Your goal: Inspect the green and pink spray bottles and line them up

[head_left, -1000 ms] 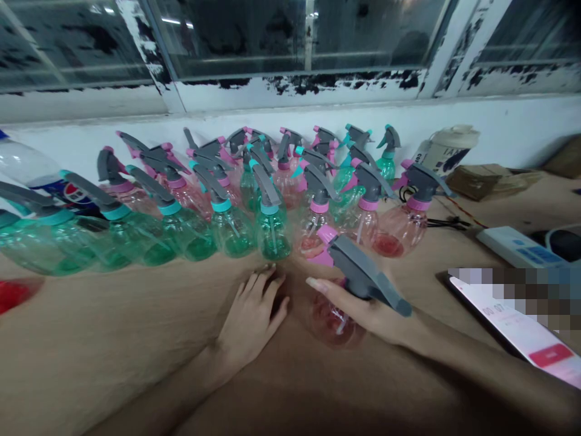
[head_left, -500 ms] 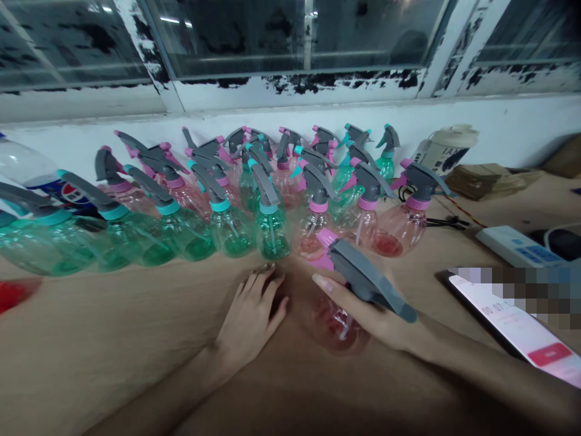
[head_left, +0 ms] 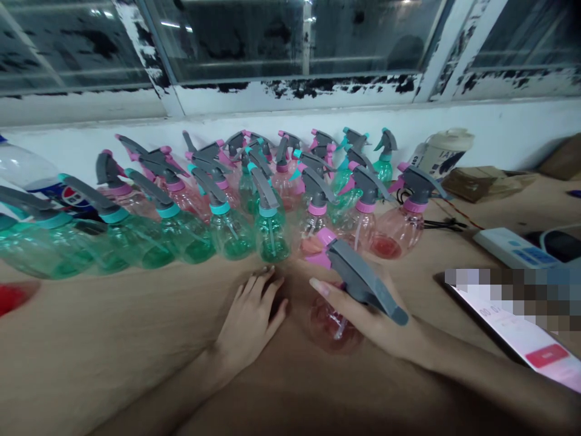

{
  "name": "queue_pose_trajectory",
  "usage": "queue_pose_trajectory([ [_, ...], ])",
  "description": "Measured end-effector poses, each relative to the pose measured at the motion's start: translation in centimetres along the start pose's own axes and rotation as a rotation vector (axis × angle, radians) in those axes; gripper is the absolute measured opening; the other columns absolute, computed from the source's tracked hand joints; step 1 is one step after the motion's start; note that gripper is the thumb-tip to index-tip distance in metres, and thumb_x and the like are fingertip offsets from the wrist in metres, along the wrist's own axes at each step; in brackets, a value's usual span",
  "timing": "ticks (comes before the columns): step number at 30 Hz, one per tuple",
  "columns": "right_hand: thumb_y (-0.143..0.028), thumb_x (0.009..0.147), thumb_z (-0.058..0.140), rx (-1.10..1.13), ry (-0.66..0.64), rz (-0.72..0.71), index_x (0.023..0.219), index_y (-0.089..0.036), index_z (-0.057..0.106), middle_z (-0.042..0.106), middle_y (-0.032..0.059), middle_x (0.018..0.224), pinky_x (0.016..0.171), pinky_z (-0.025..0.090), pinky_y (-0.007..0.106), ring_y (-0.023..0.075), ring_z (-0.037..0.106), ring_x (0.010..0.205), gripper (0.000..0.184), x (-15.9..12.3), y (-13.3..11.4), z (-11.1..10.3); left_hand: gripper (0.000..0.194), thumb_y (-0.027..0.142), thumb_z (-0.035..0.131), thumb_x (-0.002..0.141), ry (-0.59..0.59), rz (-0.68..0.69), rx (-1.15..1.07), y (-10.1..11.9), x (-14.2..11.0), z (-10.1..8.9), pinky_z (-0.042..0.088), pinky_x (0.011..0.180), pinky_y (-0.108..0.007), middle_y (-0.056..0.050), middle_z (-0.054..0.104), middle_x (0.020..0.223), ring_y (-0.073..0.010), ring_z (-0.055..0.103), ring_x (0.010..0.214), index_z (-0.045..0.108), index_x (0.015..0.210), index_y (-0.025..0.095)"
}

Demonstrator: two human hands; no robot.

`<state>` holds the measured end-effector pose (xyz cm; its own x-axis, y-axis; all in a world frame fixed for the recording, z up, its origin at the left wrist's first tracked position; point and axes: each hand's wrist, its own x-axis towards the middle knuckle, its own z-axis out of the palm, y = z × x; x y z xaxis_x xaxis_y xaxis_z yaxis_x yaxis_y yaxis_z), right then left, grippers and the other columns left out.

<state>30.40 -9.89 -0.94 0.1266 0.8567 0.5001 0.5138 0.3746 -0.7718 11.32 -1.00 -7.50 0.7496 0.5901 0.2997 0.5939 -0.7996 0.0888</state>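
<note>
My right hand is wrapped round the neck of a clear pink spray bottle with a grey and pink trigger head, near the table's front. The trigger lever slants toward me over the hand, and most of my fingers are hidden behind the bottle. My left hand rests palm down on the wooden table, fingers spread and holding nothing. Just beyond its fingertips stands a green spray bottle with a teal collar. Beyond the held bottle is another pink spray bottle.
Several green and pink spray bottles stand in rows toward the wall. A large Pepsi bottle is at far left, with a red item nearer. At right lie a phone, a white device, a cardboard piece and a pale container.
The view has shifted very slightly. My right hand and the pink spray bottle in it stay nearly in place, and my left hand lies as before.
</note>
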Motion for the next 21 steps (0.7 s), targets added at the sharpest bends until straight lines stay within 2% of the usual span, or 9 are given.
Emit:
queue_pose_trajectory([
  [5,-0.028,0.080,0.058,-0.031,-0.006,0.019,0.085,-0.023,0.054,0.058,-0.0024,0.075,0.064,0.047,0.030,0.0139,0.058,0.067,0.008,0.41,0.14,-0.33,0.029,0.027,0.044,0.091,0.004,-0.001,-0.001,0.02,-0.07,0.02,0.041,0.091,-0.049,-0.013,0.049,0.127,-0.0287,0.047,0.113,0.049,0.117,0.016],
  [10,-0.026,0.080,0.058,-0.074,-0.018,0.024,0.074,-0.023,0.053,0.055,-0.0032,0.070,0.054,0.045,0.029,0.0110,0.052,0.055,0.008,0.70,-0.11,-0.45,0.030,0.027,0.045,0.091,0.003,-0.004,0.001,-0.01,-0.06,0.03,0.041,0.092,-0.048,-0.013,0.049,0.127,-0.0287,0.047,0.114,0.050,0.117,0.015],
  [14,-0.028,0.081,0.057,-0.102,-0.028,-0.001,0.077,-0.022,0.055,0.052,-0.0032,0.068,0.056,0.045,0.029,0.0116,0.053,0.058,0.007,0.77,0.06,-0.50,0.029,0.027,0.045,0.090,0.007,-0.002,-0.003,0.07,-0.02,-0.08,0.040,0.092,-0.048,-0.013,0.049,0.126,-0.0286,0.047,0.114,0.051,0.117,0.015],
  [21,-0.030,0.080,0.060,-0.073,0.019,-0.041,0.083,-0.025,0.058,0.057,-0.0023,0.075,0.051,0.041,0.029,0.0119,0.052,0.056,0.006,0.79,0.39,-0.57,0.030,0.027,0.043,0.091,0.009,0.005,-0.013,0.10,-0.01,-0.17,0.041,0.091,-0.049,-0.014,0.050,0.126,-0.0293,0.048,0.113,0.050,0.117,0.015],
])
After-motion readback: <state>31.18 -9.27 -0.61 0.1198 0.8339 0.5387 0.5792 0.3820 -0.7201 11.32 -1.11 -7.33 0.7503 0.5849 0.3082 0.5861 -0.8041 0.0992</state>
